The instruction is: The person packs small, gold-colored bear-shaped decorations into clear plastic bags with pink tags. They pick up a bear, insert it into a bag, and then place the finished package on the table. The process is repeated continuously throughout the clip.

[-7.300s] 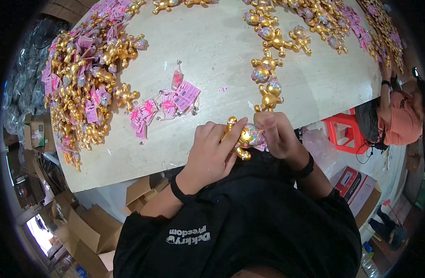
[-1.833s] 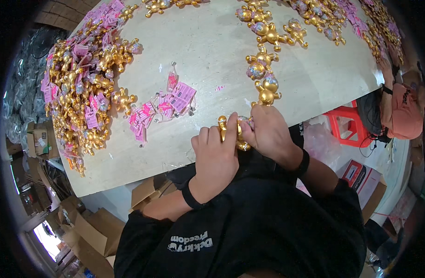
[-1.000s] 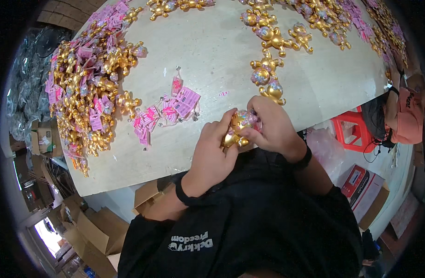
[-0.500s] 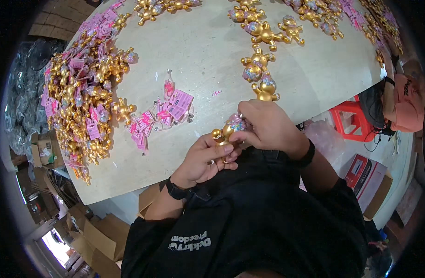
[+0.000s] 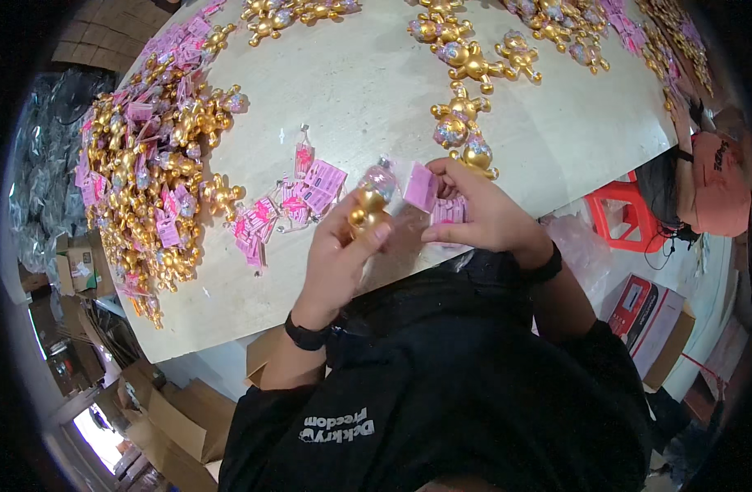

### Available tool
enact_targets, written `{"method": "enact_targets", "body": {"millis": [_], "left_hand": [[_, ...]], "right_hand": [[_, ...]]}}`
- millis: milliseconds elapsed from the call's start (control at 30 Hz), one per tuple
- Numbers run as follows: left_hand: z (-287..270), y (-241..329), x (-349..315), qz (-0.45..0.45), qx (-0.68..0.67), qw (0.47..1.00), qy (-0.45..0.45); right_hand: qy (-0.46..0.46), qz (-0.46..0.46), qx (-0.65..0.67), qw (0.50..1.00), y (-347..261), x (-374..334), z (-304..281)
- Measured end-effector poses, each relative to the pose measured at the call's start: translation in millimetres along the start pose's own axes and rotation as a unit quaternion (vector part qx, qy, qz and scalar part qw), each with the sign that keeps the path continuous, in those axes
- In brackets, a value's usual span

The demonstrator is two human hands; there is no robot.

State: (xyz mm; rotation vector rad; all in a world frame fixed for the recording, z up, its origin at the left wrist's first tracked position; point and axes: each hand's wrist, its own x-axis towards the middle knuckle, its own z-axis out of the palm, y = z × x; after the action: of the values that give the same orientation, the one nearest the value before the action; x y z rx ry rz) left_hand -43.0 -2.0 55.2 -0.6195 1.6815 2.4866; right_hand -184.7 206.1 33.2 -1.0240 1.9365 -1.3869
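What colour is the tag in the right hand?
Pink tag, held by the right hand; head view.

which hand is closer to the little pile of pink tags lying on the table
Left. The left hand holds a gold bear figure just right of the pink tag pile. The right hand, holding a pink tag, sits farther right.

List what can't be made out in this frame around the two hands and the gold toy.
- Gold toy: lower half hidden by the left hand, head view.
- Pink tag: print too small to read.
- Right hand: fingers cover whatever lies under it.
- Gold pile: single pieces blur near the fisheye rim.
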Motion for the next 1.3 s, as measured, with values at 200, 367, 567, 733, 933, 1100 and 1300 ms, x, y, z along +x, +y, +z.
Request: {"method": "enact_targets", "body": {"millis": [200, 367, 567, 733, 933, 1100, 1300], "left_hand": [[-15, 17, 23, 0.139, 0.133, 0.978, 0.073], [-4, 34, 18, 0.176, 0.19, 0.965, 0.027], [-12, 35, -3, 0.282, 0.23, 0.905, -0.222], [-20, 25, -15, 0.15, 0.462, 0.847, -0.215], [-33, 1, -18, 0.101, 0.612, 0.771, -0.142], [-16, 4, -14, 0.078, 0.565, 0.818, -0.07], [19, 0, 5, 0.188, 0.256, 0.948, -0.031]], "right_hand": [[0.003, -0.048, -0.143, 0.989, 22, -3, 5], [0.052, 0.054, 0.037, 0.996, 21, -5, 20], [0.041, 0.14, 0.55, 0.822, 5, -2, 24], [0.227, 0.108, 0.498, 0.83, 0, 5, 9], [0.243, 0.09, 0.362, 0.895, -20, -1, 4], [0.152, 0.039, 0.158, 0.975, -21, -12, 12], [0.115, 0.021, 0.223, 0.968, -29, -15, 47]]}}
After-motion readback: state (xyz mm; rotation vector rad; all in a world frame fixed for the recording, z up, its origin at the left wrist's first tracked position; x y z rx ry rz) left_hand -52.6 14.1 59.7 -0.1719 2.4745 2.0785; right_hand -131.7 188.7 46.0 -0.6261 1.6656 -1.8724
